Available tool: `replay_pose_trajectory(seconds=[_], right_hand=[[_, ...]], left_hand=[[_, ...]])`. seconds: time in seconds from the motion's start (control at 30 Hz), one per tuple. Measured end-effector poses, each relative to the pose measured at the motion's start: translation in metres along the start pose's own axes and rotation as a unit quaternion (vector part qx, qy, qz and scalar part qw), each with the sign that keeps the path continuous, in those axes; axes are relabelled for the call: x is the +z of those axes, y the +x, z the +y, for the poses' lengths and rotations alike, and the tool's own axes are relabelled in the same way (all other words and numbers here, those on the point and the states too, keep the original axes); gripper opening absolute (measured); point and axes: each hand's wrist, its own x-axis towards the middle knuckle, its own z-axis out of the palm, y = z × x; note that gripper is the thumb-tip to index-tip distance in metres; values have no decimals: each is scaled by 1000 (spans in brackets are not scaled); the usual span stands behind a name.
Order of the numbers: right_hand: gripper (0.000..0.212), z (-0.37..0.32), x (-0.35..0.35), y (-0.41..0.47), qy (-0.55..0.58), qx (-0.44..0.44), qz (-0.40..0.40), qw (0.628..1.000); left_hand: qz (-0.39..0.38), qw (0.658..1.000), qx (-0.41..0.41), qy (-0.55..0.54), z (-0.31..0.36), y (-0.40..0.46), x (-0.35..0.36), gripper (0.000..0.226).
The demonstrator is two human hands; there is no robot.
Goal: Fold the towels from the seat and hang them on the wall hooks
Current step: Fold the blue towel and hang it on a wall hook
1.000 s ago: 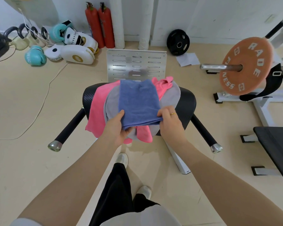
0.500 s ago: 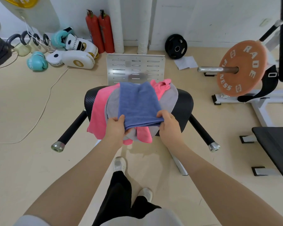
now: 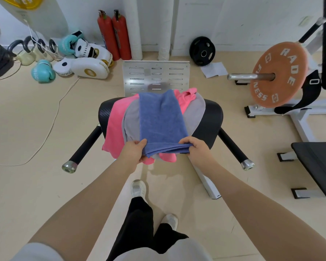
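Three towels (image 3: 162, 119) are stacked on the seat (image 3: 213, 117) — a slotted plate (image 3: 155, 78) is set behind it, a weight plate (image 3: 278, 74) to its right.

My hands now pinch the near edge of the blue towel (image 3: 162, 121) further apart, at its two corners, and its folded edge is drawn straighter.

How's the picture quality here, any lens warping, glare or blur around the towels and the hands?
Head view: wide-angle warp bends the forearms outward and curves the floor near the edges. Light is soft and even, with only a faint shadow under the seat. A dull glare patch sits on the metal plate. The blue towel, left hand and right hand look sharp, with no motion blur.
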Motion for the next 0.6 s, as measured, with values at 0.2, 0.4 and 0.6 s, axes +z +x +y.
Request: replay_pose_trajectory(seconds=[0.2, 0.4, 0.6], right_hand=[[44, 1, -25, -12, 73, -17, -121, 990], [28, 8, -41, -9, -195, -89, -9, 977], [71, -6, -29, 26, -233, -177, -87, 952]], left_hand=[[-18, 996, -80, -20, 3, -9, -13, 24], [-64, 996, -14, -61, 7, -16, -28, 12], [-128, 962, 51, -235, 36, -15, -16, 23]])
